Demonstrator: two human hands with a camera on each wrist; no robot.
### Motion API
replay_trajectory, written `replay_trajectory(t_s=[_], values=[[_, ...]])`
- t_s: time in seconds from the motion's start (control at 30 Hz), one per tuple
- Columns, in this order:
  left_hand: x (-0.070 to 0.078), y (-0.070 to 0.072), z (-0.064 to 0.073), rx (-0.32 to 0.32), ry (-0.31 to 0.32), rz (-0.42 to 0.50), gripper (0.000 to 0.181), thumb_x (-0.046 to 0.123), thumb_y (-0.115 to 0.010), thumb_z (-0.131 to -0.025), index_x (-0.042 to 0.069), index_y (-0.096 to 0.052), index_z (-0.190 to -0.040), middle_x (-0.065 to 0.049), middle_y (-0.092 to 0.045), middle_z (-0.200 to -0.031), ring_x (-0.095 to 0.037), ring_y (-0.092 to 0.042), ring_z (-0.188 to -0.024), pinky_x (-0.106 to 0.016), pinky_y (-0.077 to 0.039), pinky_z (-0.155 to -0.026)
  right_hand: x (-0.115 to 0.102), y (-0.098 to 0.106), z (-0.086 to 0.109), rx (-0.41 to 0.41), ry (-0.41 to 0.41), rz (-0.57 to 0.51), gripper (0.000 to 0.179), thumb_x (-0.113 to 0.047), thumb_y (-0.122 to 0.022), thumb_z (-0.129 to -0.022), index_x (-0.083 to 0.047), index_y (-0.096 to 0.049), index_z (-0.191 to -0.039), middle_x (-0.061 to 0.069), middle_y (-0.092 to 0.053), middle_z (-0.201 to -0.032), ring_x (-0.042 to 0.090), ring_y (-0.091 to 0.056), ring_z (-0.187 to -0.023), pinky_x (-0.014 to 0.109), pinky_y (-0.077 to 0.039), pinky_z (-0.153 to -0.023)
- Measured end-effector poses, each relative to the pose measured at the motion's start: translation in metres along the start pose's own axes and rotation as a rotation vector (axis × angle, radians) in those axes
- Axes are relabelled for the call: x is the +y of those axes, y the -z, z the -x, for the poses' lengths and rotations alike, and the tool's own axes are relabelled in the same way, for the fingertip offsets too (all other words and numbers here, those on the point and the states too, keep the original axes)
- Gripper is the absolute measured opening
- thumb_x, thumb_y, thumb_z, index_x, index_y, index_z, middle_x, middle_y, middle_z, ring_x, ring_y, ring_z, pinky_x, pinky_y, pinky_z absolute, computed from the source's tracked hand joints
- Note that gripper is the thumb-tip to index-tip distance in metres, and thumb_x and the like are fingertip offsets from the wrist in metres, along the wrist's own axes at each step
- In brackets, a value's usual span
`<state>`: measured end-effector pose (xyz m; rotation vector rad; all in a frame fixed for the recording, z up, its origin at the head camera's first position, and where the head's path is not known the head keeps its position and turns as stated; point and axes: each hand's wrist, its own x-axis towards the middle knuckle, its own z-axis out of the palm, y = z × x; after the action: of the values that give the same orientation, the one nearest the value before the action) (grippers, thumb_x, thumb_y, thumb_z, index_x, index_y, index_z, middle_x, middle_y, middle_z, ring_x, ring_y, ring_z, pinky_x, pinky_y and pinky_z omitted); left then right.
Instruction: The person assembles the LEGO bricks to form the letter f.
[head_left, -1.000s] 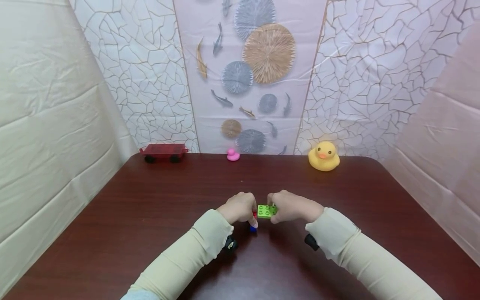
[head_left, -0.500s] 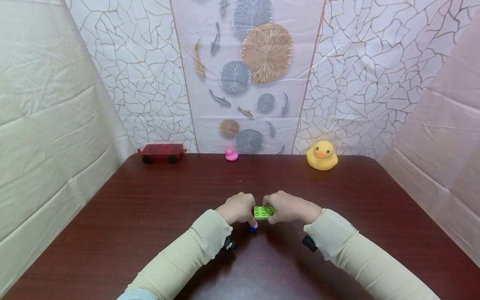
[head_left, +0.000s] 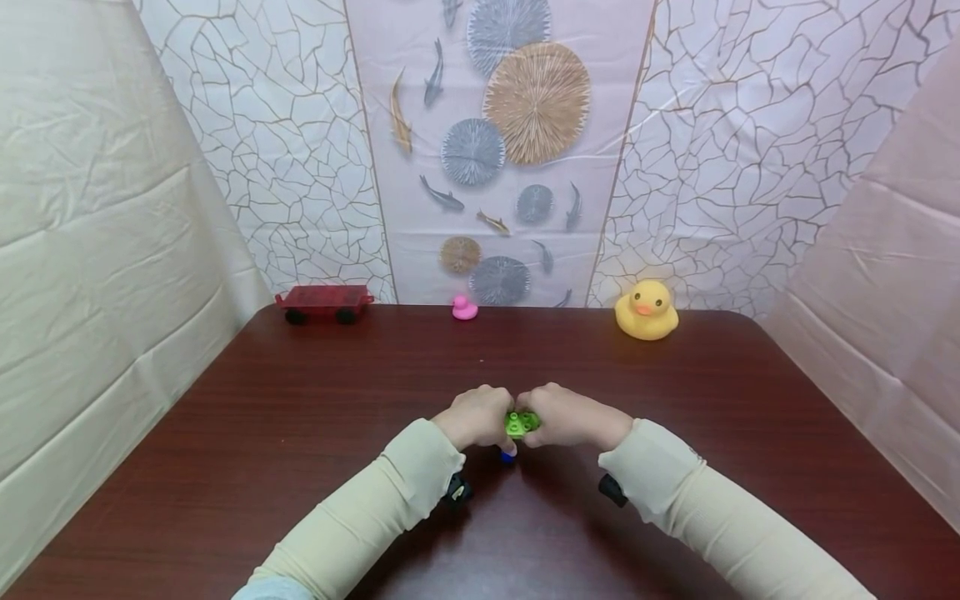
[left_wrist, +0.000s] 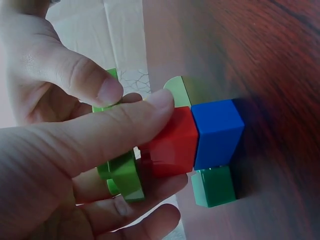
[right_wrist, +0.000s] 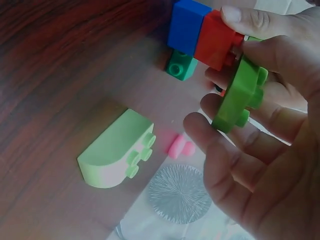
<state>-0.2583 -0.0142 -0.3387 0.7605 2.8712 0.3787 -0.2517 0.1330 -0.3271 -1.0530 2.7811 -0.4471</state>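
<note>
Lime-green plastic, front and centre! From the head view we see the lime-green brick (head_left: pixel 516 427) between our two hands, over the dark counter (head_left: pixel 360 375), with the right hand (head_left: pixel 573 417) gripping it. The left hand (head_left: pixel 474 417) is right beside it, curled, the blue brick (head_left: pixel 507 457) peeking out under its thumb. Along the far edge we spot a red wagon (head_left: pixel 325 302), a pink duck (head_left: pixel 465 309) and a yellow duck (head_left: pixel 647 312). On the black wrist device (head_left: pixel 455 485) at the left sleeve, a pale mark is too small for us to read.

Over to the left wrist: we've got the red brick (left_wrist: pixel 175 142) pinched between left thumb and fingers, the blue brick against it, a dark-green brick (left_wrist: pixel 217 187) beside the blue. Are red and lime-green touching? We can't tell.

Now the right wrist: we find the lime-green brick tilted in the right hand's fingers. Well apart, a pale-green brick (right_wrist: pixel 112 145), rounded at one end, shows us its studs; beyond it, a grey circle is printed on the wall cloth (right_wrist: pixel 180 195).
</note>
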Motion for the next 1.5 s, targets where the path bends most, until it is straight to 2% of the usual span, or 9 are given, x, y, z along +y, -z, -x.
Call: replay_trajectory(t_s=[0.27, 0.77, 1.07, 1.27, 1.5], values=[[-0.003, -0.005, 0.000, 0.004, 0.002, -0.021, 0.031, 0.026, -0.082, -0.054, 0.018, -0.054, -0.065, 0.007, -0.049, -0.060, -0.010, -0.045, -0.055, -0.029, -0.037, -0.048, 0.000, -0.005, -0.002, -0.016, 0.024, -0.020, 0.016, -0.011, -0.066, -0.072, -0.007, -0.060, -0.086, -0.005, -0.052, -0.072, 0.010, -0.045, -0.061, 0.024, -0.039, -0.056], [-0.008, -0.008, -0.001, 0.023, 0.002, -0.017, 0.032, 0.029, -0.082, -0.053, 0.018, -0.054, -0.065, 0.006, -0.049, -0.059, -0.010, -0.045, -0.055, -0.028, -0.037, -0.047, -0.001, -0.006, -0.008, 0.003, 0.060, -0.018, 0.011, -0.009, -0.068, -0.070, -0.010, -0.061, -0.078, -0.006, -0.053, -0.065, 0.008, -0.045, -0.055, 0.022, -0.040, -0.053], [-0.012, 0.000, 0.006, 0.011, 0.002, 0.018, 0.027, 0.034, -0.079, -0.058, 0.017, -0.061, -0.070, 0.008, -0.051, -0.060, -0.011, -0.046, -0.056, -0.029, -0.037, -0.048, 0.000, -0.008, -0.009, -0.042, -0.031, -0.068, 0.014, -0.011, -0.070, -0.071, -0.010, -0.063, -0.084, -0.007, -0.055, -0.070, 0.009, -0.047, -0.058, 0.023, -0.041, -0.054], [-0.010, 0.005, 0.006, 0.000, -0.027, 0.015, 0.024, 0.031, -0.079, -0.059, 0.017, -0.064, -0.071, 0.010, -0.053, -0.060, -0.010, -0.047, -0.057, -0.027, -0.038, -0.050, -0.002, -0.007, -0.009, -0.048, -0.025, -0.108, 0.012, -0.010, -0.070, -0.071, -0.009, -0.063, -0.081, -0.006, -0.056, -0.069, 0.008, -0.048, -0.057, 0.022, -0.042, -0.053], [-0.001, 0.009, 0.001, -0.011, 0.008, -0.050, 0.025, 0.029, -0.081, -0.057, 0.017, -0.060, -0.064, 0.007, -0.052, -0.058, -0.011, -0.047, -0.056, -0.028, -0.038, -0.049, 0.000, -0.006, -0.006, -0.037, -0.033, -0.108, 0.015, -0.009, -0.070, -0.071, -0.011, -0.063, -0.084, -0.007, -0.056, -0.071, 0.008, -0.047, -0.058, 0.024, -0.041, -0.055]])
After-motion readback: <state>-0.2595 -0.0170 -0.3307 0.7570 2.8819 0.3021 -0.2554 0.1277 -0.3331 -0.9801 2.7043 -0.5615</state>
